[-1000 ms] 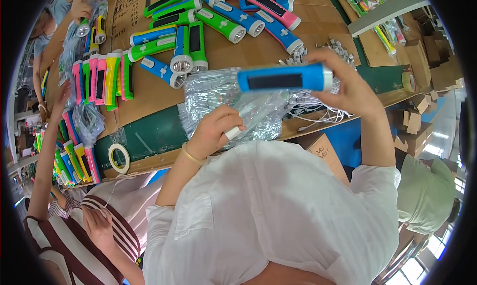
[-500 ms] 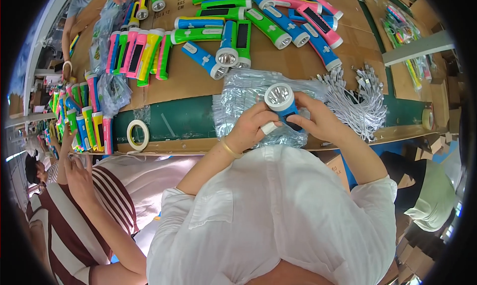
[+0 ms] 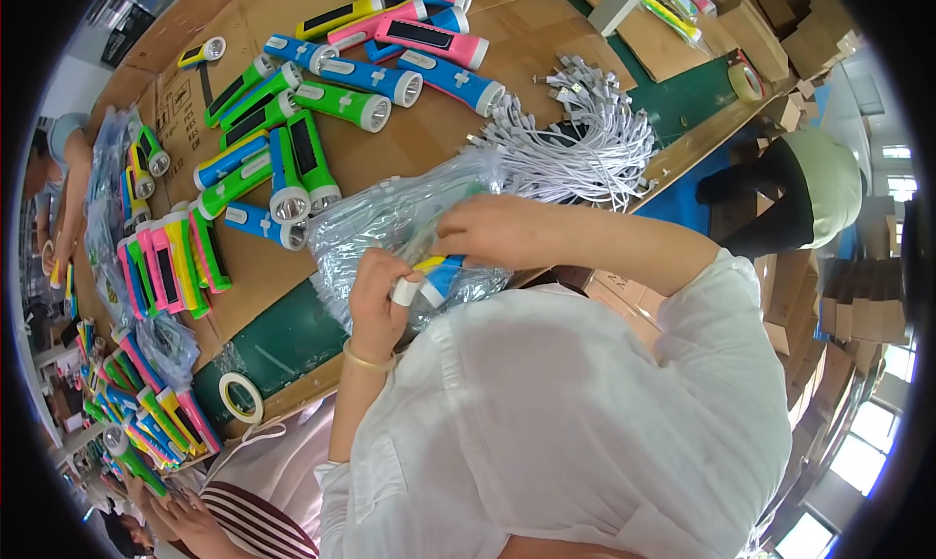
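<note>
A blue and yellow flashlight point(image 3: 445, 280) is low in front of my chest, over a pile of clear plastic bags point(image 3: 356, 230). My left hand point(image 3: 375, 291) closes on its near end, and a white wrap covers one fingertip. From the other side my right hand point(image 3: 492, 231) reaches across the bags, its fingers bent down at the flashlight's far part. That far part and its lamp head are hidden under the right hand and the plastic. Whether a bag is also between the right fingers is not clear.
Several coloured flashlights point(image 3: 341, 103) lie on the cardboard-covered table, with others upright in a row point(image 3: 168, 262) at left. White cables point(image 3: 575, 150) are heaped beyond my right hand. A tape roll point(image 3: 240, 398) lies at the left edge. Co-workers' hands point(image 3: 180, 520) work at lower left.
The view has swung to the right. Its white lamp head, which faced up between both hands, is out of sight; the flashlight's yellow and blue end shows now. My right hand has moved over the bags.
</note>
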Demonstrator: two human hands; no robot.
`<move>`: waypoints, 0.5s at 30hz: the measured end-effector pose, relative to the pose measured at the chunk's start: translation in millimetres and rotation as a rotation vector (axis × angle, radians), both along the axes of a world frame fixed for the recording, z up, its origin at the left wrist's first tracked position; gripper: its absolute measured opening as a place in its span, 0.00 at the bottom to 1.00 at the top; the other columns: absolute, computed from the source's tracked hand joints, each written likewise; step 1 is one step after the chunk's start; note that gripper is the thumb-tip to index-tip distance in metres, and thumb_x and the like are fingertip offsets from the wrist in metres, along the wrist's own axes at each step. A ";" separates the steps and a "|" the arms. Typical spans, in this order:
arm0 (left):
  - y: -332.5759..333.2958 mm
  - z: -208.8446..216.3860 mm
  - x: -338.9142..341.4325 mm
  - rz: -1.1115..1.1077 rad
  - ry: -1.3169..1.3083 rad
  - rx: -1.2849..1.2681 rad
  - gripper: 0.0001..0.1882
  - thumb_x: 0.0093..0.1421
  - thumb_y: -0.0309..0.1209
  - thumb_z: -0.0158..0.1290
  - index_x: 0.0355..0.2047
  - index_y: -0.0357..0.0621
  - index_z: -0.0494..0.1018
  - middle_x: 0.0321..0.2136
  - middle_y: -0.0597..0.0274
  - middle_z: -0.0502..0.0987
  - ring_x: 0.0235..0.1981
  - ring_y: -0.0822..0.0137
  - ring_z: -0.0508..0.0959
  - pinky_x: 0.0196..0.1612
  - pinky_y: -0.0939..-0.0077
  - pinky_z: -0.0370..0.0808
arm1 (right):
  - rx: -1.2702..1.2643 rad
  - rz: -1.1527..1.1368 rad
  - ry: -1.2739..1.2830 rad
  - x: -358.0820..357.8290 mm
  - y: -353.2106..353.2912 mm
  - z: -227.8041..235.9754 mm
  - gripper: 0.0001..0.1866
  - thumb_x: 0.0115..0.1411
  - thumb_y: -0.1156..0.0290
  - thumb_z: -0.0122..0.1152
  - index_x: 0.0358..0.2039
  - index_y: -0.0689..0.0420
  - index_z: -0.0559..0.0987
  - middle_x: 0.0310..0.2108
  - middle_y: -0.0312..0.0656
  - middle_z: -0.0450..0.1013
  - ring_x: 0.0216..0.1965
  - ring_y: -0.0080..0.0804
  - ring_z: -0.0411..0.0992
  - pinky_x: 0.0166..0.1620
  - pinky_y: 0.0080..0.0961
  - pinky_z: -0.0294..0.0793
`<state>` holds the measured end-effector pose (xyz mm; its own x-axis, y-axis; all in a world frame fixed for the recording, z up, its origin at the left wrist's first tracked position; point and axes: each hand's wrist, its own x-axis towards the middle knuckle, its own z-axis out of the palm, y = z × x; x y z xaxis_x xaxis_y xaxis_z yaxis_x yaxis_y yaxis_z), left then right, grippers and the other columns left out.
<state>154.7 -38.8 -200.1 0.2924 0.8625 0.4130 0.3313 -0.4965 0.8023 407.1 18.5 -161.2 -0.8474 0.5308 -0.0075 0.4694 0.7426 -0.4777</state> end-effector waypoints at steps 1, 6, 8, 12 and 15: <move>1.0 -3.0 -3.5 0.038 0.015 0.001 0.11 0.52 0.19 0.62 0.35 0.38 0.73 0.30 0.54 0.72 0.34 0.53 0.73 0.39 0.66 0.72 | -0.084 -0.018 0.169 11.4 6.6 2.4 0.20 0.57 0.72 0.66 0.51 0.50 0.78 0.45 0.40 0.75 0.50 0.44 0.73 0.52 0.36 0.72; -4.6 -4.4 -3.0 0.042 0.040 -0.011 0.10 0.54 0.19 0.61 0.35 0.38 0.72 0.34 0.53 0.73 0.37 0.52 0.74 0.44 0.66 0.74 | 0.166 -0.934 -0.154 96.3 11.4 36.5 0.14 0.59 0.60 0.67 0.37 0.58 0.84 0.36 0.47 0.79 0.35 0.45 0.79 0.40 0.39 0.77; -3.7 -4.4 -0.8 0.041 0.045 -0.003 0.10 0.54 0.19 0.61 0.35 0.37 0.72 0.37 0.52 0.74 0.39 0.52 0.75 0.46 0.65 0.74 | 0.064 -1.027 -0.425 116.9 15.5 31.7 0.16 0.58 0.56 0.67 0.35 0.58 0.85 0.35 0.47 0.80 0.37 0.44 0.79 0.40 0.37 0.77; -1.7 -6.9 -0.5 0.039 0.015 -0.022 0.10 0.54 0.20 0.62 0.35 0.37 0.72 0.37 0.52 0.74 0.39 0.52 0.75 0.46 0.64 0.74 | -0.056 -1.004 -0.316 131.0 14.3 20.6 0.12 0.57 0.64 0.66 0.35 0.60 0.85 0.32 0.48 0.81 0.37 0.47 0.79 0.42 0.37 0.77; -4.3 -3.2 -7.6 0.075 -0.007 0.015 0.10 0.55 0.21 0.62 0.35 0.37 0.72 0.35 0.53 0.75 0.38 0.52 0.75 0.46 0.64 0.74 | -0.173 -1.076 0.089 131.6 19.4 43.9 0.10 0.59 0.67 0.66 0.36 0.60 0.84 0.27 0.42 0.80 0.25 0.32 0.75 0.34 0.27 0.75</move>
